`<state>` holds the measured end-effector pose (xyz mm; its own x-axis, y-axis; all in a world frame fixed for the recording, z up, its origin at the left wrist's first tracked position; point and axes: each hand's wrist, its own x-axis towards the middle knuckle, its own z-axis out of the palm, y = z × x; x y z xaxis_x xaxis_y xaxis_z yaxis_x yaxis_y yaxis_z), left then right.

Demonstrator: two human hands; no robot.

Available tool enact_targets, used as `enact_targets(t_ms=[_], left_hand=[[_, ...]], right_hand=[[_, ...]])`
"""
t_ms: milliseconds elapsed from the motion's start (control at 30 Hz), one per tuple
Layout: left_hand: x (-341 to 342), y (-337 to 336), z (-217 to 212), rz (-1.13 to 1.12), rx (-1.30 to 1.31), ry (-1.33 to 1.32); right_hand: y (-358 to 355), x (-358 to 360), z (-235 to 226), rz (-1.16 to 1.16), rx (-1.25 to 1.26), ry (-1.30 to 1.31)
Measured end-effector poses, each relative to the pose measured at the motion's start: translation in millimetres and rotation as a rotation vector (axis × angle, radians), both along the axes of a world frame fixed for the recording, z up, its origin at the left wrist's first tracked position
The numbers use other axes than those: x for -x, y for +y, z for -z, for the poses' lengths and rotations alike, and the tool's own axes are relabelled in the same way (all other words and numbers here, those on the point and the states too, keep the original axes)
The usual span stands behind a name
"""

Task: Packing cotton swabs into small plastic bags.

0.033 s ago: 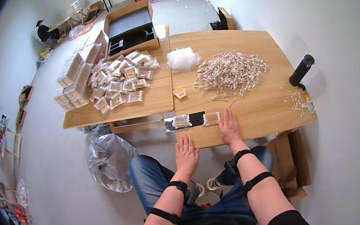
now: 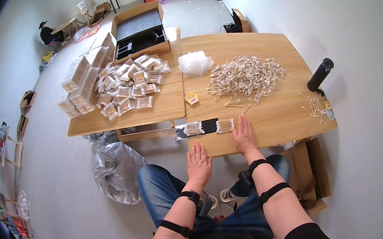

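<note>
My left hand lies flat at the table's front edge, fingers stretched out and holding nothing. Flat on the tabletop is my right hand, its fingers extended beside the right end of a row of cotton swabs. That row rests partly on a black strip. To its left, more cotton swabs lie side by side, with clear plastic film around their left end. A single loose cotton swab lies just beyond my right fingertips. Farther back spreads a large heap of loose cotton swabs.
Filled swab packets are piled on the left table, beside stacked packs and an open carton. Clear bags and a yellow packet lie mid-table. A black bottle stands at the right edge. A person sits far off.
</note>
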<state>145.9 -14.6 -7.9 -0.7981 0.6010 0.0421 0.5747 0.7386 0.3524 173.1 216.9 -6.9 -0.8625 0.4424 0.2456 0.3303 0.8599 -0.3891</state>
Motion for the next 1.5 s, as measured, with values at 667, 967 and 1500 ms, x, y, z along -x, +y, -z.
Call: enact_targets(t_ms=[667, 967, 1500], left_hand=[[-11.3, 7.4, -34.3, -0.007, 0.286, -0.217], [-12.6, 12.3, -51.1, -0.009, 0.351, -0.297], [-12.4, 34.3, -39.2, -0.087, 0.448, -0.209]], right_hand=[[-40.6, -59.3, -16.7, -0.048, 0.032, -0.32], [-39.7, -63.3, -25.2, -0.088, 0.04, -0.434], [-45.9, -55.3, -37.8, -0.07, 0.004, -0.584]])
